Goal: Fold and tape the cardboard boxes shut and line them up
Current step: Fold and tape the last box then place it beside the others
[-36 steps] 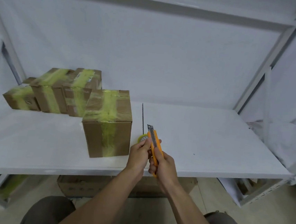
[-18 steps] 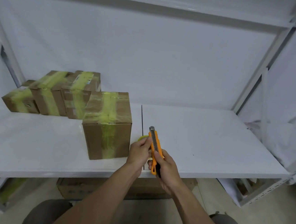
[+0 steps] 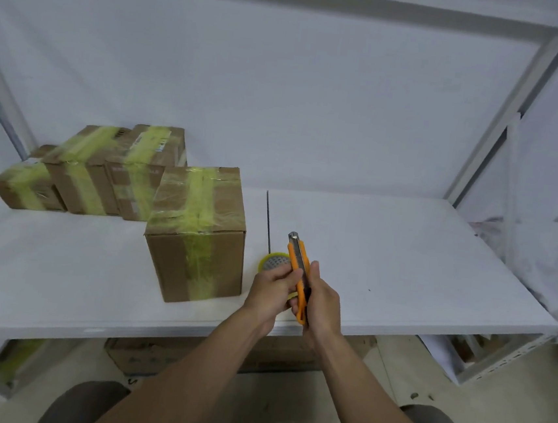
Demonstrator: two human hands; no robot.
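Observation:
A cardboard box (image 3: 197,234) sealed with yellow-green tape stands on the white shelf (image 3: 385,255) near its front. Three more taped boxes (image 3: 100,173) sit in a row behind it at the left. My right hand (image 3: 322,299) grips an orange utility knife (image 3: 297,267), its tip pointing away from me. My left hand (image 3: 271,290) pinches the knife's body from the left. A roll of yellow tape (image 3: 274,262) lies on the shelf just behind my left hand, partly hidden by it.
A dark seam (image 3: 269,217) runs across the shelf beside the front box. A flat cardboard piece (image 3: 154,356) lies on the floor under the shelf. Crumpled plastic sheeting (image 3: 539,257) bulges at the shelf's right end. Metal uprights frame both sides.
The knife's metal blade has slid back into the orange body. Both hands stay together at the shelf's front edge.

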